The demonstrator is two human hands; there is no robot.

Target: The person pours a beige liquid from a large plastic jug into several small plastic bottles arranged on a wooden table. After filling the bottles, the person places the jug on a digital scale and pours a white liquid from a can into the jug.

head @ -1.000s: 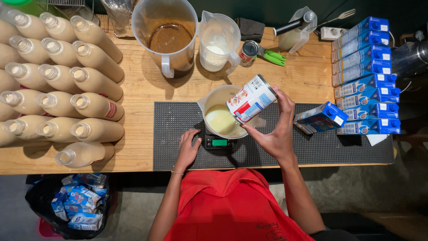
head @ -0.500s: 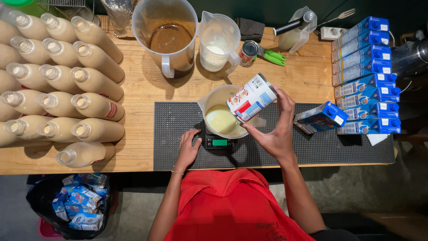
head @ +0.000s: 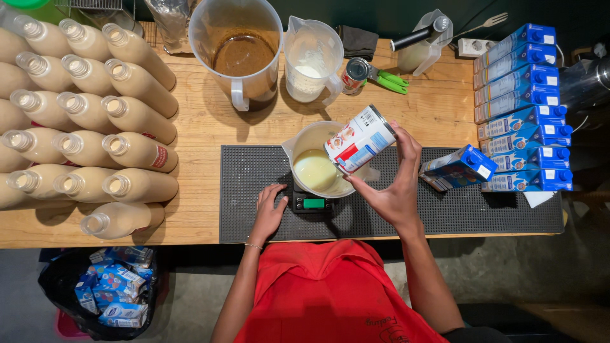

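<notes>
Head view, looking straight down: right hand (head: 395, 190) wrapped around a white, red and blue can (head: 359, 139), holding it tilted over a small pitcher (head: 316, 166) with pale creamy liquid in the bottom. Pitcher sits on a small black scale (head: 311, 203) with a green lit display, on a black ribbed mat (head: 445, 209) laid over the wooden tabletop (head: 203, 133). Left hand (head: 269, 209) lies open and flat on the mat, fingertips touching the scale's left edge, holding nothing. Beyond the mat: large jug (head: 237, 51) of brown liquid, and a clear jug (head: 311, 60) of white liquid beside it. Rows of filled beige bottles (head: 95, 121) at left; stacked blue cartons (head: 521, 108) at right. Black bag of empty cartons (head: 105, 292) on the floor, lower left.
</notes>
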